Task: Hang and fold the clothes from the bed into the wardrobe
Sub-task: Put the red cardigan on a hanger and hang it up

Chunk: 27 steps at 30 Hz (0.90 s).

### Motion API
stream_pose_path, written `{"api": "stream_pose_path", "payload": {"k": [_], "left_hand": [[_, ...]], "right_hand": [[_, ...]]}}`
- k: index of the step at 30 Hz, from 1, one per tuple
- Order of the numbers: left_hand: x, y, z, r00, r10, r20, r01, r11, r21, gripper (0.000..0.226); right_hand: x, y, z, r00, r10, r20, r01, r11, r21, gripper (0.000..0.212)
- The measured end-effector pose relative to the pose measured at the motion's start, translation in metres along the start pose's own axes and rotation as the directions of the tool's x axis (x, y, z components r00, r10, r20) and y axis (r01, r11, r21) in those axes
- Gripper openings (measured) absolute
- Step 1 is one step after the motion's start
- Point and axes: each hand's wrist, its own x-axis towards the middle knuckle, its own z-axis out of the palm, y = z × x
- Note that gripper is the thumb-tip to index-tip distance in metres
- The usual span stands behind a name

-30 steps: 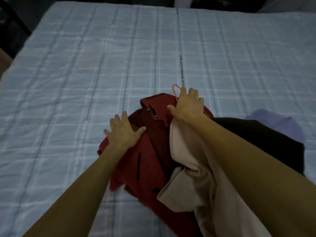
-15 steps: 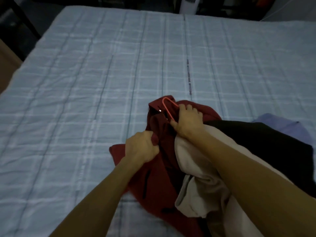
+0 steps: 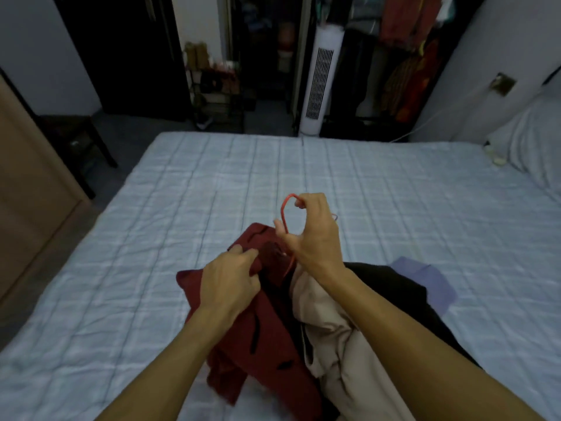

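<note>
A dark red garment (image 3: 261,338) lies in the near middle of the bed (image 3: 379,189). My left hand (image 3: 229,279) pinches its collar. My right hand (image 3: 312,235) grips a red hanger (image 3: 284,215) by the hook and neck, above the collar; the hanger's lower part is hidden in the cloth. A beige garment (image 3: 343,344) hangs over my right forearm. Beside it lie a black garment (image 3: 397,288) and a lilac one (image 3: 425,278). An open wardrobe (image 3: 403,59) with hanging clothes stands beyond the bed's far side.
A white tower fan (image 3: 321,83) stands by the wardrobe. A dark shelf rack (image 3: 217,95) is left of it. A dark stool (image 3: 76,138) and a brown panel (image 3: 27,183) are at the left. A pillow (image 3: 534,147) lies at the far right.
My right hand has lifted the red hanger's hook up off the garment. My left hand has shifted up to the collar. The view has tilted up and now shows the room.
</note>
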Motion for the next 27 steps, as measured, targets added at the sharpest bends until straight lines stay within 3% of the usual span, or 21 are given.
{"api": "stream_pose_path", "payload": {"k": [5,8,12,15,17,19,21,22,24,25,27], "left_hand": [[-0.003,0.008,-0.109,0.960,0.126,-0.249,-0.108,0.991,0.085,0.032],[-0.056,0.023,-0.130,0.945,0.191,-0.266,-0.168,0.980,0.107,0.038],[-0.156,0.041,-0.101,0.997,0.016,-0.072,-0.014,1.000,0.016,0.025],[-0.225,0.043,-0.069,0.987,-0.057,0.153,0.061,0.998,-0.019,0.025],[-0.266,0.045,-0.054,0.939,-0.133,0.318,0.156,0.987,-0.046,0.024],[-0.299,0.049,-0.047,0.835,-0.213,0.507,0.246,0.969,0.001,0.032],[-0.322,0.053,-0.039,0.754,-0.223,0.618,0.201,0.974,0.107,0.051],[-0.330,0.057,-0.038,0.738,-0.208,0.643,0.186,0.977,0.102,0.066],[-0.338,0.072,-0.034,0.770,-0.161,0.617,0.266,0.961,-0.082,0.081],[-0.339,0.081,-0.031,0.800,-0.143,0.583,0.313,0.928,-0.201,0.072],[-0.337,0.098,-0.030,0.860,-0.156,0.486,0.341,0.884,-0.320,0.035]], "right_hand": [[0.008,-0.072,-0.070,0.982,0.114,-0.152,-0.091,0.984,0.152,0.053],[-0.022,-0.109,-0.102,0.973,0.157,-0.167,-0.118,0.967,0.224,0.058],[-0.098,-0.127,-0.123,0.976,0.193,-0.103,-0.171,0.966,0.196,0.063],[-0.164,-0.126,-0.134,0.975,0.220,-0.005,-0.216,0.961,0.173,0.067],[-0.205,-0.122,-0.142,0.968,0.243,0.059,-0.249,0.952,0.176,0.065],[-0.240,-0.119,-0.151,0.944,0.307,0.120,-0.324,0.931,0.169,0.061],[-0.260,-0.117,-0.160,0.911,0.382,0.156,-0.405,0.899,0.166,0.056],[-0.266,-0.117,-0.165,0.894,0.419,0.157,-0.442,0.881,0.169,0.054],[-0.268,-0.119,-0.177,0.861,0.495,0.115,-0.508,0.840,0.190,0.048],[-0.269,-0.119,-0.183,0.850,0.518,0.096,-0.526,0.825,0.205,0.046],[-0.270,-0.117,-0.196,0.836,0.541,0.086,-0.546,0.810,0.213,0.046]]}}
